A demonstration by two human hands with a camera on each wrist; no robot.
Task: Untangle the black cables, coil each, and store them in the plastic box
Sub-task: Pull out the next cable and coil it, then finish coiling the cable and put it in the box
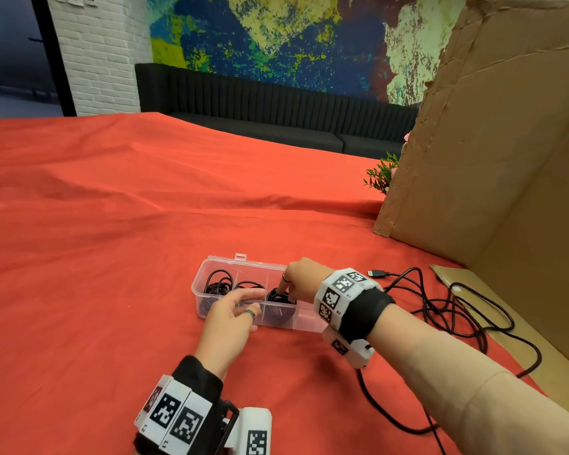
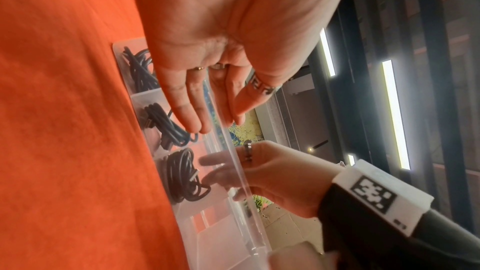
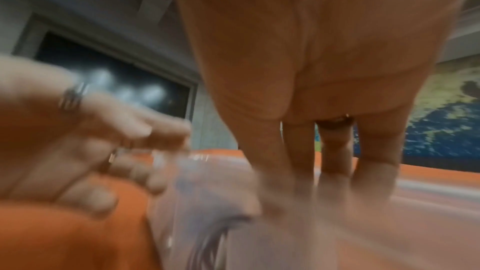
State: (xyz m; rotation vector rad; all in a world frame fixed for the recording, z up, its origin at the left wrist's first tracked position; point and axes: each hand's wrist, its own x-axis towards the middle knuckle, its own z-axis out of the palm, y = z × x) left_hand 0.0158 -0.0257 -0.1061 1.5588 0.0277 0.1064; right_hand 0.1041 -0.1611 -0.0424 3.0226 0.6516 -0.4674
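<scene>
A clear plastic box [image 1: 198,285] with divided compartments sits on the red cloth. A coiled black cable lies in its left compartment [image 1: 218,284], a second one in the middle [image 1: 248,285], and a third coil [image 1: 276,303] beside them. My right hand [image 1: 284,287] reaches down into that third compartment, straight fingers [image 2: 207,160] touching the coil [image 2: 182,176]. My left hand [image 1: 243,307] hovers at the box's near rim [image 2: 249,223], fingers relaxed and holding nothing. A loose black cable [image 1: 457,310] sprawls on the cloth to the right. The right wrist view is blurred.
A tall cardboard wall [image 1: 490,159] stands at the right, with a flat cardboard piece [image 1: 447,277] at its foot. A small green plant [image 1: 381,174] peeks out behind it. Red cloth [image 1: 112,224] covers the table. A dark sofa [image 1: 276,106] lines the far wall.
</scene>
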